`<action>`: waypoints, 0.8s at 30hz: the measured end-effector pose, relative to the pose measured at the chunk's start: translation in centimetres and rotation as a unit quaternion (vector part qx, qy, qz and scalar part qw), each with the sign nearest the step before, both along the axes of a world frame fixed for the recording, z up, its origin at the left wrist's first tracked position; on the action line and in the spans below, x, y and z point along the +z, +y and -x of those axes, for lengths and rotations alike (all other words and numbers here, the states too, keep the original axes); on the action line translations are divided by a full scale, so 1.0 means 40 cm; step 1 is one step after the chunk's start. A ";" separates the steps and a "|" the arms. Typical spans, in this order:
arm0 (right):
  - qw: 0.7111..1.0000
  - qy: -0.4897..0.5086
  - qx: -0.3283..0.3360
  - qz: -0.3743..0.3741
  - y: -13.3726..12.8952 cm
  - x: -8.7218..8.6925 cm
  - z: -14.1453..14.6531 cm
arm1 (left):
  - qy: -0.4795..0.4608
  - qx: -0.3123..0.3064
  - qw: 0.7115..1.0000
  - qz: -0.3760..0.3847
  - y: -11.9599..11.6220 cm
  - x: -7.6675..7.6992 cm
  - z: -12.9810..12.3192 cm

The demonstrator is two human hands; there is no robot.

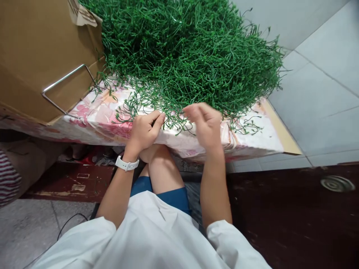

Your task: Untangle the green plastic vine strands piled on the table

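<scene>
A big tangled heap of thin green stems with small bud-like tips [193, 56] covers the back of the table. Several loose stems [131, 106] lie along the near edge of the heap. My left hand [147, 129], with a white watch on its wrist, is closed, thumb against the bent fingers, at the table's front edge. A little to the right, my right hand [206, 123] is raised in a pinch before the heap, slightly blurred. Whatever either hand holds is too small or hidden to make out. Loose stems lie between the two hands.
A floral cloth [106, 129] covers the table. On its left stands a cardboard box [36, 48] with a metal wire frame [64, 80] against it. Tiled wall [322, 86] bounds the right side. Someone's striped sleeve [8, 179] shows at the far left.
</scene>
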State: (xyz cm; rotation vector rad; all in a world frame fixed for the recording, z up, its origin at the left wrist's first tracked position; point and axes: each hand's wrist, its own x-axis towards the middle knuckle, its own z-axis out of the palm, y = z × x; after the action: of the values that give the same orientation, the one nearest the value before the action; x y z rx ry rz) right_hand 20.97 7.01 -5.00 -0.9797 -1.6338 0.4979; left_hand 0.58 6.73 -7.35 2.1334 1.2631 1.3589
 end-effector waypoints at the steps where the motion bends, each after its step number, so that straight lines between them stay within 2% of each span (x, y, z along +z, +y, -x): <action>1: 0.998 -0.029 0.044 0.020 -0.018 -0.007 0.027 | 0.001 0.001 1.000 0.001 0.000 0.000 -0.001; 3: 0.994 -0.069 0.081 0.023 -0.032 -0.017 0.061 | -0.002 0.000 1.000 0.001 0.000 0.000 -0.002; 6: 0.993 -0.072 0.090 0.016 -0.021 -0.027 0.065 | -0.005 -0.007 1.000 0.009 -0.001 0.003 0.000; 11: 0.988 0.016 0.136 0.078 -0.008 -0.041 0.016 | -0.023 -0.019 0.999 0.028 -0.001 0.003 0.005; 14: 0.980 0.090 0.154 0.084 -0.010 -0.051 0.002 | -0.033 -0.014 0.999 0.029 0.003 0.004 0.001; 17: 0.974 0.160 0.148 0.069 -0.009 -0.060 0.013 | -0.042 -0.009 0.999 0.030 0.008 0.009 -0.010; 22: 0.972 0.202 0.108 0.055 0.000 -0.065 0.051 | -0.056 -0.018 0.998 0.031 0.014 0.011 -0.017; 24: 0.966 0.233 0.105 0.042 0.007 -0.063 0.043 | -0.070 -0.012 0.997 0.028 0.021 0.008 -0.008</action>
State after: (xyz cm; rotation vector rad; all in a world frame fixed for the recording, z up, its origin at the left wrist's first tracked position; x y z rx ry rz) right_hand 19.26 7.27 -7.52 -0.6838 -1.2986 0.8766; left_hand 0.90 7.58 -7.04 1.9731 1.2020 1.4178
